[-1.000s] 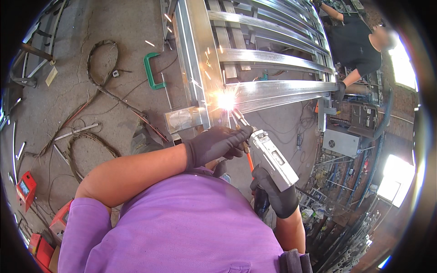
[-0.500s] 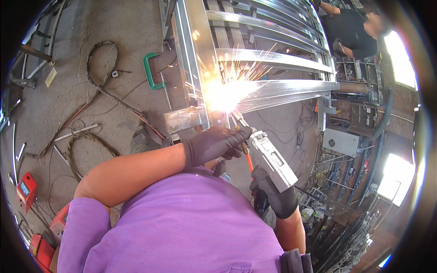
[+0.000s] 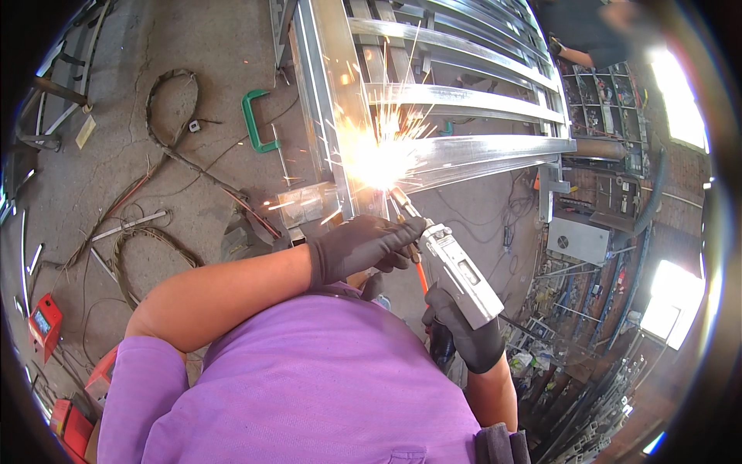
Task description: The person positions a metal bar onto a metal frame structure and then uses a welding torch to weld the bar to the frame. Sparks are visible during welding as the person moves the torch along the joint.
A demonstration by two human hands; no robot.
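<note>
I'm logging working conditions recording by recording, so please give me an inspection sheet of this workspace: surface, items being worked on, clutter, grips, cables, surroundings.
Surface: grey concrete floor, cracked in places.
Items: silver-bodied torch pointed at a barred metal frame; a bright flare with sparks hides the spot beneath.
Clutter: green C-clamp left of the frame; metal strip on the floor.
Grips: right grip, gloved, holding the torch; left grip, gloved, at the torch's front end, contact unclear.
Cables: dark looped cable and coiled cable on the floor; orange line beside the torch.
Surroundings: another person, upper right; red machines, left; grey cabinet, right.
</note>
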